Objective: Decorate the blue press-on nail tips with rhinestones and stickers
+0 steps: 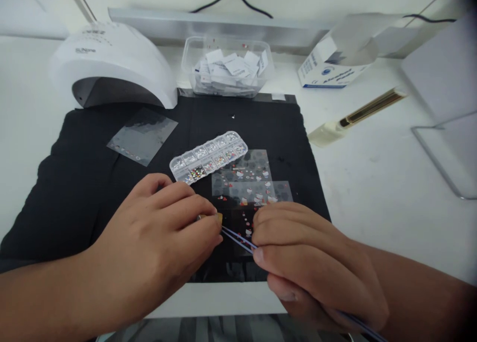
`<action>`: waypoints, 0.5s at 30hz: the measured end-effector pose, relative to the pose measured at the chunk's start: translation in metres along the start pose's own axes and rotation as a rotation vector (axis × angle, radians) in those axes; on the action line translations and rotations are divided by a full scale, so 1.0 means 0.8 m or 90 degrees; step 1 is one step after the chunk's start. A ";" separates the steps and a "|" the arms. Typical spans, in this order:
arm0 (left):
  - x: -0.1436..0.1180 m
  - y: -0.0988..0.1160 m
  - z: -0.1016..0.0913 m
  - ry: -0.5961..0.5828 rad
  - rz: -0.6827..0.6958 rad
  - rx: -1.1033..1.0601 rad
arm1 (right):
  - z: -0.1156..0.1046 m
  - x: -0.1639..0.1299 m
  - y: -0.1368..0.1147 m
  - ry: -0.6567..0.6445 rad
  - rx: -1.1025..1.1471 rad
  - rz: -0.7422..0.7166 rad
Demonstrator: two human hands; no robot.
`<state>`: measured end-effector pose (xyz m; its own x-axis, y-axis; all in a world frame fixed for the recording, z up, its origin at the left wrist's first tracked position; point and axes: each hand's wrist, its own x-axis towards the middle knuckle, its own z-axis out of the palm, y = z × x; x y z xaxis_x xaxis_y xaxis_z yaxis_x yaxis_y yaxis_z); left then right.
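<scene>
Between the thumb and fingers of my left hand point(160, 232) is a small amber-yellow piece point(219, 218), mostly hidden, so its kind is unclear. My right hand point(301, 252) is closed around purple tweezers point(240, 239), whose tips reach up to that piece. Whether the tips grip anything is too small to tell. Clear sticker sheets point(257, 190) with red and white cartoon figures lie overlapping under and beyond my right hand. Just past my left fingers sits a clear compartment case point(208, 157) holding tiny rhinestones and coloured bits.
A black mat point(149, 203) covers the white table's middle. At its back left stands a white nail lamp point(119, 58), with a clear sheet point(143, 133) before it. Behind are a plastic tub point(227, 86) of white packets and an alcohol pad box point(324, 66). A gold-handled brush point(372, 107) lies right.
</scene>
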<state>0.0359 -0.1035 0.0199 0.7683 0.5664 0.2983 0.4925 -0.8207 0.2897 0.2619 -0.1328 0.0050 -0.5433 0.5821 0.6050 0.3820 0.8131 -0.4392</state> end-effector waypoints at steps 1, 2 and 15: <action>-0.001 0.000 0.000 0.000 -0.003 0.000 | -0.001 0.000 -0.001 -0.004 0.000 -0.007; -0.001 0.000 0.001 0.000 -0.007 -0.001 | -0.002 0.000 -0.001 -0.006 -0.001 -0.012; -0.004 -0.001 -0.001 -0.010 0.002 0.004 | -0.031 0.006 -0.004 -0.040 0.011 0.027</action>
<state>0.0331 -0.1046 0.0195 0.7762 0.5627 0.2844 0.4930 -0.8228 0.2827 0.2765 -0.1326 0.0255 -0.5728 0.6144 0.5427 0.3934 0.7868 -0.4755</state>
